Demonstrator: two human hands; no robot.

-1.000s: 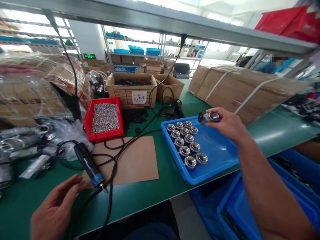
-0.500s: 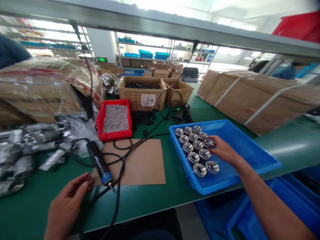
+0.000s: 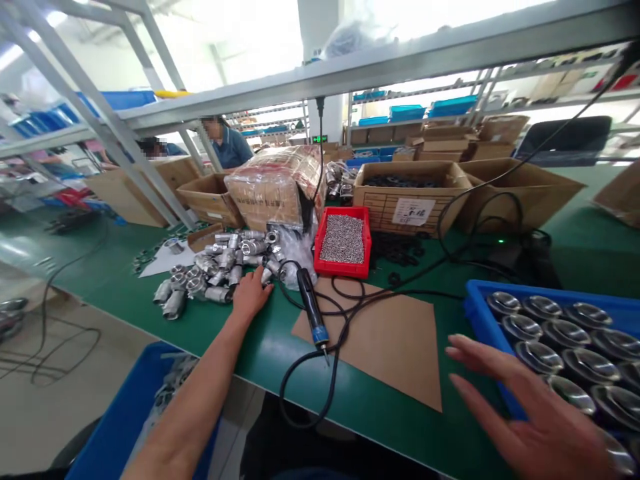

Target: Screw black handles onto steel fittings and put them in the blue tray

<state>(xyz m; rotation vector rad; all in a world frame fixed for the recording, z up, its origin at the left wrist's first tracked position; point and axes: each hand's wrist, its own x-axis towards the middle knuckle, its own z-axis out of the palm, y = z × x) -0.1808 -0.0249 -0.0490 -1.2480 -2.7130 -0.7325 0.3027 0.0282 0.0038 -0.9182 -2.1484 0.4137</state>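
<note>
My left hand (image 3: 251,295) reaches across the green bench to a heap of silver metal fittings (image 3: 215,270), its fingers resting at the heap's near edge; whether it grips one I cannot tell. My right hand (image 3: 535,420) hovers open, fingers spread, in front of the blue tray (image 3: 475,308) that holds rows of shiny round metal caps (image 3: 543,308). It holds nothing. Between the hands an electric screwdriver (image 3: 311,312) lies by a brown cardboard sheet (image 3: 385,333).
A red bin of small screws (image 3: 344,240) sits behind the screwdriver, with black cables (image 3: 350,300) looping around. Cardboard boxes (image 3: 410,193) and a wrapped parcel (image 3: 275,183) line the back. Blue crates (image 3: 120,420) stand below the bench edge. Other people work at far left.
My view has swung left. My right hand left the caps in the tray and now hovers open. My left hand moved from the screwdriver to the heap of fittings.
</note>
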